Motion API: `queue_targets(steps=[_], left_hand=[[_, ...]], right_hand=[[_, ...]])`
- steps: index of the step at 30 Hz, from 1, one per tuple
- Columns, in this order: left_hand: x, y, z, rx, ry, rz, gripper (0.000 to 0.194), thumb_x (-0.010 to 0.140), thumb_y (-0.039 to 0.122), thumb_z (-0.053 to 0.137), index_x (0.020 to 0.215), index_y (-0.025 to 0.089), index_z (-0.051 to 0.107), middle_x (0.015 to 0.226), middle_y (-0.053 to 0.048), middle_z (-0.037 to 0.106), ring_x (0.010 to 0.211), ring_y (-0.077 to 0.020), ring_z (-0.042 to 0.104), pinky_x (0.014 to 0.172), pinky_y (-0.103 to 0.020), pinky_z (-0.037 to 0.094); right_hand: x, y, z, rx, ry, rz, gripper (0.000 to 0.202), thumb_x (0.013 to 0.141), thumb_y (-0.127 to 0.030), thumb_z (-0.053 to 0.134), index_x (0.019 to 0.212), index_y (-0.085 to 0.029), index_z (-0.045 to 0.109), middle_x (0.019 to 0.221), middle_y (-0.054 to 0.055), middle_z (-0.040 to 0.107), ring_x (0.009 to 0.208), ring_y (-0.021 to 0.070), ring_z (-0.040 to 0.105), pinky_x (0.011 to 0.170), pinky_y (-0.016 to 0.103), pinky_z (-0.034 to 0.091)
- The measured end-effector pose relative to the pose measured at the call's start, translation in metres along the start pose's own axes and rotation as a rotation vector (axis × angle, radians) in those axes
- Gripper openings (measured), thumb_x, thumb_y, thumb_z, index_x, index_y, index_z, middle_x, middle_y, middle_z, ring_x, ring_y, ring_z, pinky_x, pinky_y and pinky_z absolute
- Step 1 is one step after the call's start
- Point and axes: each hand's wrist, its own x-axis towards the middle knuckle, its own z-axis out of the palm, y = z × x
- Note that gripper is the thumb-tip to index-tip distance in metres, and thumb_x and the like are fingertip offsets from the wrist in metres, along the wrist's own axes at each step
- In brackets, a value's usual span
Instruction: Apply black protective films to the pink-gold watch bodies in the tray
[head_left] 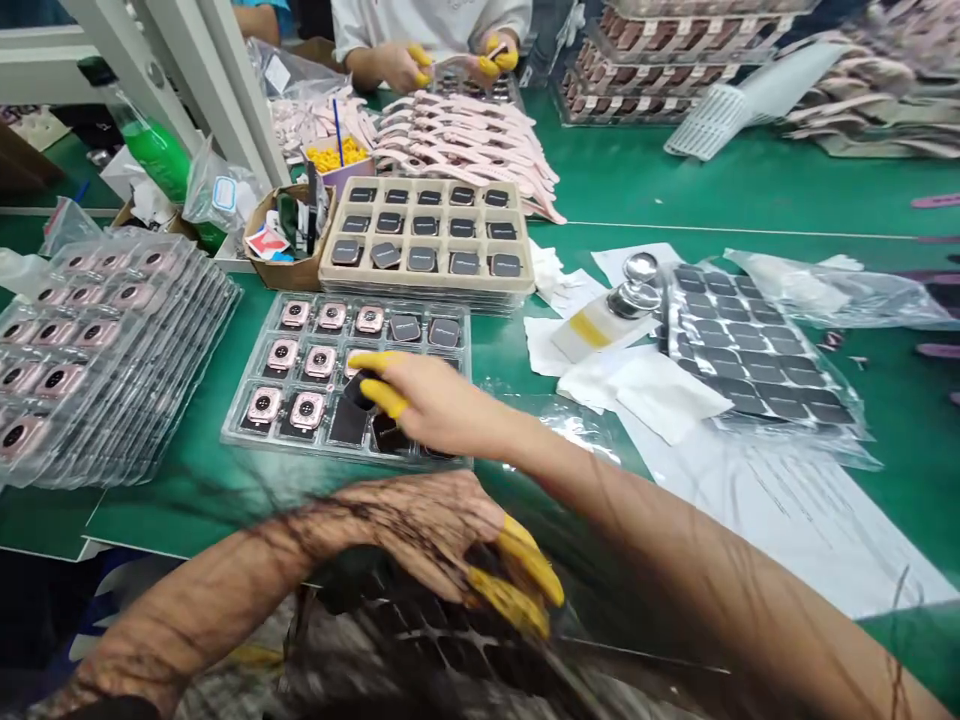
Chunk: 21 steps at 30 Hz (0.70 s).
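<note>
My right hand, with yellow finger cots, reaches left over a clear tray of pink watch cases and pinches a dark square piece above an empty cell. My left hand, also in yellow cots, rests low near me on a blurred clear tray of dark cells covered by a plastic bag. Whether it grips the tray is unclear. Beyond the clear tray lies a beige tray with several dark square pieces.
A stack of clear trays with watch cases stands left. A cardboard box, green bottle and pink straps lie behind. Right: white papers, a metal-capped bottle, a bagged dark tray. Another person's hands work opposite.
</note>
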Motion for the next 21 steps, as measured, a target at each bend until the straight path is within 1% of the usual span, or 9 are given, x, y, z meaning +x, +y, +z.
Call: queue_targets(steps=[2,4,6,7,9,12,14,17,21], left_hand=[[0.0,0.006,-0.005,0.012,0.173,-0.12,0.017,0.087,0.034,0.075,0.098,0.024,0.082,0.099,-0.003,0.084,0.089,-0.0216,0.08,0.084,-0.027,0.063],[0.002,0.01,-0.007,0.024,0.43,-0.26,0.022,0.086,0.037,0.076,0.103,0.023,0.08,0.095,-0.002,0.084,0.087,-0.0209,0.08,0.082,-0.03,0.064],[0.005,0.011,-0.007,0.04,0.667,-0.331,0.05,0.076,0.039,0.086,0.122,0.025,0.074,0.097,-0.003,0.084,0.085,-0.0218,0.079,0.08,-0.033,0.064],[0.007,0.009,-0.006,0.045,0.739,-0.336,0.066,0.07,0.04,0.09,0.131,0.026,0.069,0.097,-0.002,0.084,0.083,-0.0219,0.079,0.079,-0.034,0.065],[0.011,0.004,-0.003,0.085,0.789,-0.317,0.076,0.064,0.038,0.095,0.134,0.027,0.067,0.093,-0.001,0.083,0.078,-0.021,0.078,0.075,-0.032,0.065],[0.015,-0.004,-0.001,0.167,0.808,-0.289,0.052,0.069,0.036,0.092,0.118,0.026,0.075,0.084,0.001,0.082,0.072,-0.0184,0.077,0.069,-0.029,0.065],[0.017,-0.007,-0.001,0.161,0.822,-0.262,0.049,0.067,0.033,0.093,0.113,0.027,0.077,0.085,0.002,0.082,0.074,-0.019,0.077,0.071,-0.03,0.067],[0.019,-0.011,0.0,-0.016,0.846,-0.226,0.045,0.066,0.03,0.093,0.108,0.027,0.079,0.092,-0.001,0.083,0.079,-0.023,0.079,0.076,-0.038,0.07],[0.02,-0.019,0.004,-0.186,0.856,-0.229,0.045,0.067,0.039,0.092,0.109,0.028,0.079,0.098,-0.004,0.083,0.085,-0.0292,0.081,0.075,-0.047,0.072]], right_hand=[[-0.037,0.007,-0.024,0.328,0.146,0.118,0.044,0.105,-0.042,0.044,0.145,-0.029,0.056,0.118,0.004,0.074,0.085,0.0172,0.071,0.079,0.035,0.061],[-0.079,0.014,-0.04,0.501,0.286,0.243,0.04,0.102,-0.049,0.05,0.138,-0.037,0.063,0.097,-0.001,0.073,0.074,0.0163,0.069,0.071,0.035,0.062],[-0.114,0.021,-0.042,0.586,0.353,0.358,0.034,0.097,-0.05,0.06,0.128,-0.038,0.068,0.09,0.0,0.072,0.068,0.0177,0.068,0.061,0.034,0.061],[-0.126,0.024,-0.039,0.62,0.368,0.404,0.031,0.095,-0.05,0.064,0.123,-0.037,0.068,0.089,0.001,0.073,0.066,0.0186,0.068,0.057,0.034,0.06],[-0.137,0.03,-0.025,0.672,0.357,0.438,0.022,0.092,-0.049,0.068,0.109,-0.034,0.067,0.089,0.002,0.074,0.065,0.0195,0.068,0.053,0.034,0.058],[-0.135,0.038,-0.007,0.628,0.303,0.38,0.015,0.093,-0.045,0.067,0.096,-0.032,0.062,0.091,0.001,0.073,0.075,0.0208,0.07,0.064,0.036,0.06],[-0.131,0.042,-0.004,0.511,0.281,0.331,0.01,0.094,-0.04,0.065,0.095,-0.031,0.063,0.097,0.002,0.073,0.084,0.0221,0.071,0.074,0.038,0.06],[-0.13,0.044,-0.006,0.29,0.264,0.295,0.009,0.094,-0.035,0.06,0.088,-0.028,0.061,0.094,0.004,0.073,0.081,0.0234,0.069,0.073,0.039,0.057],[-0.131,0.039,-0.004,0.141,0.283,0.26,0.006,0.092,-0.03,0.055,0.085,-0.029,0.056,0.092,0.005,0.071,0.078,0.0243,0.066,0.068,0.039,0.055]])
